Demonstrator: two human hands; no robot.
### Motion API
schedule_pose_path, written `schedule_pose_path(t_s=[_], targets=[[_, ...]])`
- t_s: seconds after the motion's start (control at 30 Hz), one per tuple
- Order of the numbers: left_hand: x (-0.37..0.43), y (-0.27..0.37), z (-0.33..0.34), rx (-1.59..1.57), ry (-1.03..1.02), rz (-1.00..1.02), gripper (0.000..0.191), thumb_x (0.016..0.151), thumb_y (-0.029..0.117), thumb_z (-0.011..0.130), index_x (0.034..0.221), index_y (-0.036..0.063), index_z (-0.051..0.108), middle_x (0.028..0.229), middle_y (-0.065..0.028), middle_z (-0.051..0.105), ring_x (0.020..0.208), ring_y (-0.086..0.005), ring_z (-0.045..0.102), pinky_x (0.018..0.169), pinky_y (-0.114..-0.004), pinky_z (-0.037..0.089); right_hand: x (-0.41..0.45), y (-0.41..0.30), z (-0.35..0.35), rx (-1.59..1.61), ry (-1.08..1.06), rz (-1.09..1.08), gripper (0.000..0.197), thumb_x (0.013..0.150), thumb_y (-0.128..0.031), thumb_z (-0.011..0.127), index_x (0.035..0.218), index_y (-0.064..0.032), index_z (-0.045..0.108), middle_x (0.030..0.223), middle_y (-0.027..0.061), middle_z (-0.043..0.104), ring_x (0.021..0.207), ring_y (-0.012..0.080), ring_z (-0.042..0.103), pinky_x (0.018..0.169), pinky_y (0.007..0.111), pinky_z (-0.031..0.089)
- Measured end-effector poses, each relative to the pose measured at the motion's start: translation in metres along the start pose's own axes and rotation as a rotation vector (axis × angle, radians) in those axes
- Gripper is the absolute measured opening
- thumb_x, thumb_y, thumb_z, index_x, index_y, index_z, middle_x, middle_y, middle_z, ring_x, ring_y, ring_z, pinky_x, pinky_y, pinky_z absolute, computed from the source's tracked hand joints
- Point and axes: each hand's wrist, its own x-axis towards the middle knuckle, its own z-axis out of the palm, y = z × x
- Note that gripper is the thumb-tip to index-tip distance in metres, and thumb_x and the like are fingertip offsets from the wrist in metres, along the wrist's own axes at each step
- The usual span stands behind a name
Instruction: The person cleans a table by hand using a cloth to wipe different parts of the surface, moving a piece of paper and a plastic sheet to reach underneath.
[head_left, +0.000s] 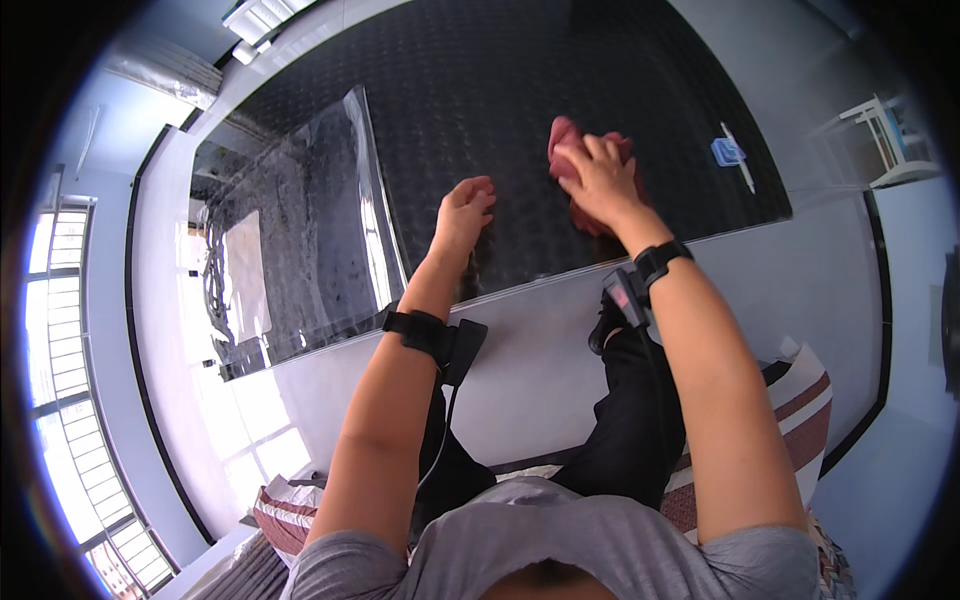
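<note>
A crumpled dark-red cloth lies on the black tabletop, right of the middle. My right hand is spread over it, fingers bent into its folds, pressing it to the surface. Parts of the cloth stick out past the fingers and below the palm. To the left, my left hand is over the near part of the tabletop with its fingers loosely curled and nothing in it. Whether it touches the surface is hard to tell. Each wrist wears a black strap with a small device and a cable.
A clear plastic sheet covers the table's left end, with a pale rectangle there. Far right on the tabletop are a small blue object and a white pen. A white chair stands beyond the right side.
</note>
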Motion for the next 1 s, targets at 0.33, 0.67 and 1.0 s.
schedule_pose_path(t_s=[0.33,0.67,1.0], targets=[[0.003,0.002,-0.031,-0.201,-0.115,-0.134,0.03,0.091,0.009,0.038,0.117,-0.0018,0.047,0.108,-0.0137,0.055,0.1,-0.0217,0.056,0.078,-0.03,0.048,0.127,0.045,0.034,-0.14,0.114,-0.015,0.04,0.078,-0.039,0.056,0.116,-0.0285,0.047,0.124,0.004,0.042,0.117,0.0316,0.035,0.087,0.059,0.031],[-0.012,-0.022,-0.032,0.122,-0.171,0.206,0.036,0.079,-0.003,0.055,0.115,-0.0031,0.049,0.11,-0.0107,0.054,0.099,-0.0167,0.056,0.083,-0.026,0.045,0.158,0.028,0.032,-0.125,0.121,0.164,0.04,0.077,-0.034,0.06,0.113,-0.0209,0.051,0.114,0.0085,0.046,0.111,0.0326,0.037,0.088,0.051,0.032],[-0.045,-0.005,-0.083,-0.2,-0.001,0.111,0.032,0.087,0.012,0.052,0.115,-0.0018,0.05,0.109,-0.0105,0.055,0.1,-0.0176,0.055,0.083,-0.026,0.043,0.076,-0.052,0.048,-0.065,0.106,-0.012,0.046,0.075,-0.038,0.059,0.117,-0.0237,0.048,0.118,0.0089,0.044,0.118,0.0299,0.033,0.089,0.059,0.029]])
